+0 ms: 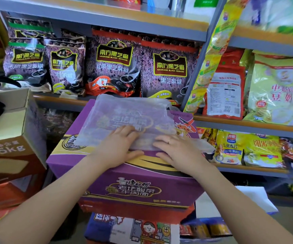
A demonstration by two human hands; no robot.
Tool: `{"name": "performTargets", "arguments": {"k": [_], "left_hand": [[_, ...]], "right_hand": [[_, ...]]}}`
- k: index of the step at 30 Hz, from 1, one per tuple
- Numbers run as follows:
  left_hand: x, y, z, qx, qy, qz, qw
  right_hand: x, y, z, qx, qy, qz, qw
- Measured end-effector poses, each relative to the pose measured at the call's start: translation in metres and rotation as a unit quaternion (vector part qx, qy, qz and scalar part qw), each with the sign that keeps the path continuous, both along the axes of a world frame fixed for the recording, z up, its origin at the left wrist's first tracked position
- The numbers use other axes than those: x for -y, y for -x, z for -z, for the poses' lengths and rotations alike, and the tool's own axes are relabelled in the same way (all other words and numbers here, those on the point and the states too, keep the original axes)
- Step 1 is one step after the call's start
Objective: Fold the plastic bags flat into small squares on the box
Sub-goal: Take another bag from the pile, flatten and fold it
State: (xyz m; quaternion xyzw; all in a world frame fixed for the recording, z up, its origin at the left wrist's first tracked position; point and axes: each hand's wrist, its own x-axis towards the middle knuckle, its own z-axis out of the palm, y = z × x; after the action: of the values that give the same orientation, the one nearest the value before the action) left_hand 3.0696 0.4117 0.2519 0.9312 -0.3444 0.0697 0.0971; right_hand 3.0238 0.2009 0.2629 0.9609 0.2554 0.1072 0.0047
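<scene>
A clear, thin plastic bag point(128, 117) lies spread flat on top of a purple noodle box point(135, 187). My left hand point(119, 145) rests palm down on the bag's near edge, fingers together and pointing away. My right hand point(175, 148) presses flat on the bag's near right part, fingers pointing left, a ring on one finger. The bag's right end hangs a little past the box's right edge. Both hands lie flat on the bag rather than gripping it.
Shelves point(107, 20) behind the box hold purple sesame paste bags point(114, 67) and, at right, yellow and red food packets point(272, 88). A brown cardboard box point(10, 138) stands at left. More cartons point(133, 228) sit under the purple box.
</scene>
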Motion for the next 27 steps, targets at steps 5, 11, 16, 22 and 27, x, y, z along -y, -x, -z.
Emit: {"name": "performTargets", "arguments": {"k": [5,11,16,22,27], "left_hand": [[-0.021,-0.005,0.002,0.012,-0.014,0.000,1.000],[-0.039,-0.005,-0.011,0.096,-0.042,0.033,0.994],[-0.056,0.013,-0.019,0.122,-0.053,0.093,0.987],[-0.081,0.023,-0.034,-0.012,-0.048,0.132,0.990],[-0.064,-0.018,-0.044,-0.093,0.055,0.110,0.988]], "right_hand": [[-0.017,-0.013,-0.001,0.055,0.074,-0.002,0.996],[-0.022,-0.016,-0.022,-0.106,-0.088,0.053,0.989],[-0.028,-0.015,-0.042,-0.292,-0.081,-0.012,0.953],[-0.056,-0.023,-0.052,-0.299,-0.170,-0.027,0.939],[-0.041,-0.073,-0.034,-0.005,-0.092,0.203,0.975]]}}
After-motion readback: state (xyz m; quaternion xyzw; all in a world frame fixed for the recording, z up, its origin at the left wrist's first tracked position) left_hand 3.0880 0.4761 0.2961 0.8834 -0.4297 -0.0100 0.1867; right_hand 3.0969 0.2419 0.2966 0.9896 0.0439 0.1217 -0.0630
